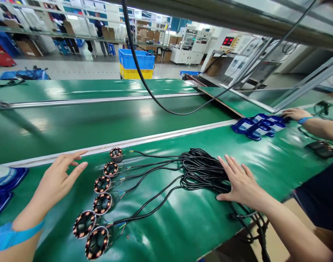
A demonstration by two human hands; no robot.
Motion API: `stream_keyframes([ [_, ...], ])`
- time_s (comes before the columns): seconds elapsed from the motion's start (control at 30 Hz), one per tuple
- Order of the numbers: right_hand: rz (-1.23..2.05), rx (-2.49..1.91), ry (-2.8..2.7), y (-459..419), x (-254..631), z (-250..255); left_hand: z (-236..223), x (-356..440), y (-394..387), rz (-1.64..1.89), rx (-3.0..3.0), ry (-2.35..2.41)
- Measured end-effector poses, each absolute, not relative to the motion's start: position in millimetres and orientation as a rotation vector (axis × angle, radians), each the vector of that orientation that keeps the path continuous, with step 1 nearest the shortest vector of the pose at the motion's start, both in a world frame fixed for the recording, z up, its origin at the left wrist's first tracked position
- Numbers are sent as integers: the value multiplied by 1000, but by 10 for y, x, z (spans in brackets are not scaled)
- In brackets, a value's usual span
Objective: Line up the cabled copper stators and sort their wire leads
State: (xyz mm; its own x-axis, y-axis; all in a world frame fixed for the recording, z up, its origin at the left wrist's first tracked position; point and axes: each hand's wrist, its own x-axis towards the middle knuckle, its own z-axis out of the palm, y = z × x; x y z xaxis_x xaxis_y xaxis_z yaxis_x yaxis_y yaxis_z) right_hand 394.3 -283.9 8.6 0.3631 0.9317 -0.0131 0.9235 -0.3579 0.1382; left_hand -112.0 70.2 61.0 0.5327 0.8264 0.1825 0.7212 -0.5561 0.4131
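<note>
Several round copper-wound coils lie in a slanted row on the green bench, each with a black cable running right into a tangled bundle of black cables. My left hand hovers open, fingers spread, just left of the coils and touches none of them. My right hand lies flat and open on the right side of the cable bundle. A blue wristband is on my left wrist.
A green conveyor belt runs behind a metal rail. At the right another person's hand rests by blue trays. Blue trays also sit at the far left. A black cable hangs overhead. Blue and yellow crates stand beyond.
</note>
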Motion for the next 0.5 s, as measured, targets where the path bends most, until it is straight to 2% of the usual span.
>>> stream_keyframes([
  [0.17, -241, 2474, 1694, -2571, 4052, 56, 248, -1505, 381, 693, 2377, 1521],
  [0.37, -218, 2492, 1676, -2359, 3928, 154, 205, -1736, -6, 699, 2253, 1713],
  [0.5, -135, 2434, 1776, -2362, 3858, 156, 317, -1684, -372, 651, 2219, 1609],
])
